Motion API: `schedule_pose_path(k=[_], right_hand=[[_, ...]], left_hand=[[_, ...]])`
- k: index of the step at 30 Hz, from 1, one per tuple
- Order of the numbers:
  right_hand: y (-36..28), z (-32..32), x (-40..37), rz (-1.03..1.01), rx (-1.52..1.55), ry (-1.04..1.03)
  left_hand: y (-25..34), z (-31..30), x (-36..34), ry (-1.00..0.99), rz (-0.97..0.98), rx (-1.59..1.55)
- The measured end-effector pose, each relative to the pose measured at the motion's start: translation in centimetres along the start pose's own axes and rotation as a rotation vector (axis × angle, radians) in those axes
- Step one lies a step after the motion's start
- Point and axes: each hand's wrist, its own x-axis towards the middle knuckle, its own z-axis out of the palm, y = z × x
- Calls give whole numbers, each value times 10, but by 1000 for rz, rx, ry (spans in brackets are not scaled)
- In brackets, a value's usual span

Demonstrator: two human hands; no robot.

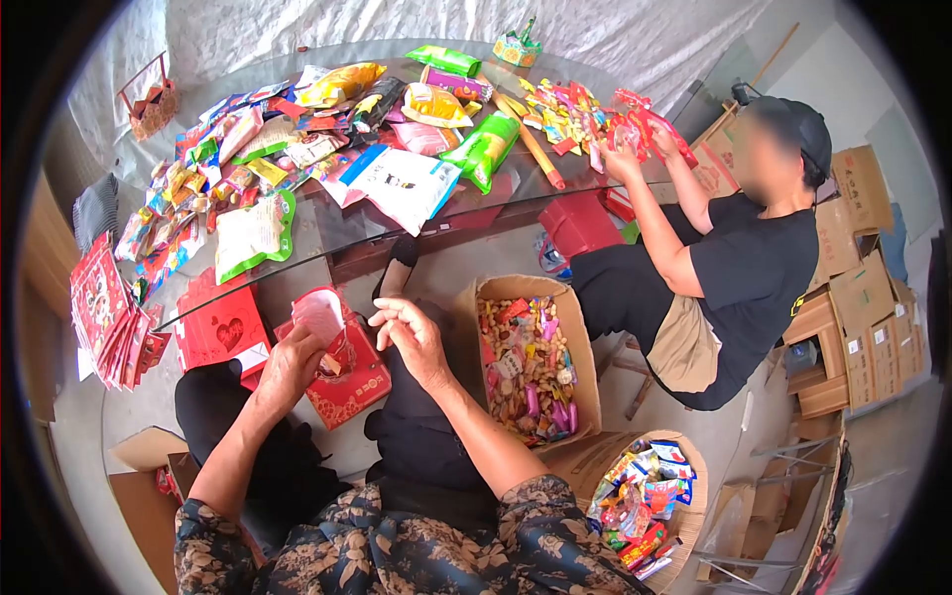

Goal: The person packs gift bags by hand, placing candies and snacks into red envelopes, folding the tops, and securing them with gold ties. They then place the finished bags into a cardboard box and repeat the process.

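Clamped on the red bag (352, 392) in the lap, my left hand (290, 365) holds its mouth open; my right hand (412, 335) hovers just beside, fingers curled, whether on anything I cannot tell. Near right, the candy box (531, 367) looks full; at left, flat bags (104, 317) look unfilled.

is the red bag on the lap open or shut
Open: the red bag has its flap lifted above the mouth; the left hand grips its edge, and the right hand is just beside it.
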Motion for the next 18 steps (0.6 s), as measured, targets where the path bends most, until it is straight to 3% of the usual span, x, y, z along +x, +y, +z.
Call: schedule_pose_path(k=[8, 11, 18], right_hand=[[0, 3, 0, -1, -37, -16], [-7, 4, -1, 77, -61, -38], [-1, 9, 1, 32, -84, -43]], left_hand=[[-12, 18, -25, -75, -58, 45], [-12, 19, -28, -65, -37, 77], [-10, 16, -25, 42, 28, 26]])
